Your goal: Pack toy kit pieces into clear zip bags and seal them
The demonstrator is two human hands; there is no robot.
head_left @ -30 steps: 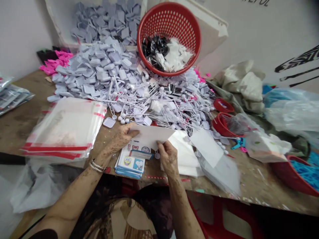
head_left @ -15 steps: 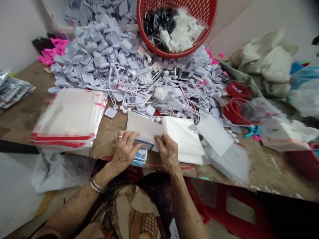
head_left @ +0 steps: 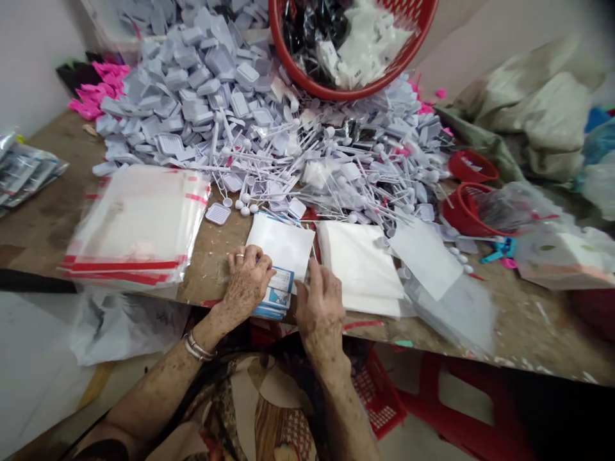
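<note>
A stack of paper leaflets (head_left: 281, 243) lies at the front of the table, its upper part blank white and its lower part showing blue print. My left hand (head_left: 248, 278) is at the stack's left edge, fingers curled together over the top sheet; its thumb is hard to make out. At the lower right edge is my right hand (head_left: 321, 304), thumb and fingers apart, with nothing visible between them. Just right of the stack sits a pile of white, thin bags or sheets (head_left: 358, 262).
Pale plastic trays (head_left: 192, 96) and small spoons (head_left: 288, 166) are heaped behind. A red basket (head_left: 353, 93) with bagged parts rests on the heap. Clear red-edged bags (head_left: 137, 218) lie left; translucent sheets (head_left: 427, 262) and small red baskets (head_left: 468, 214) lie right.
The top sheet was raised and bent between both hands; now it lies flatter, showing more blue print. My right hand has let go of its edge and drawn back toward me.
</note>
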